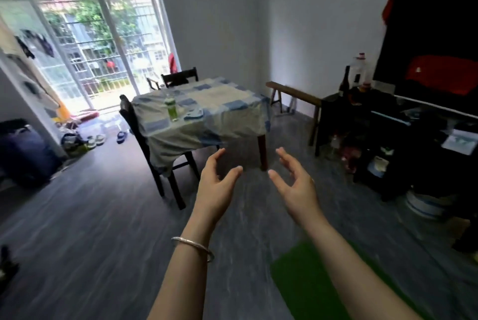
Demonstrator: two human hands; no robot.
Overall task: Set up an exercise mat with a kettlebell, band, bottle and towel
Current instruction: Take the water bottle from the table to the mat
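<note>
1. Beyond the hands, far and to the left, the bottle stands upright on the table, toward that table's left edge. Its long axis is vertical and there is green liquid in its lower part.
2. Just right of the bottle lies a pale blue bundle. It may be the towel, but it is too blurred to say.
3. Both hands are raised in front of the near table corner, well short of the bottle. The left hand and right hand face each other, fingers spread and loosely bent, and neither holds anything.
4. Near and to the right, the green mat lies flat on the floor, partly hidden under the right forearm. Too little of it shows to tell which way it runs.
5. Judged from this, the left hand is on the bottle's side and somewhat nearer. A dark chair stands against the table's left flank, so reaching over the near edge looks more open.
</note>
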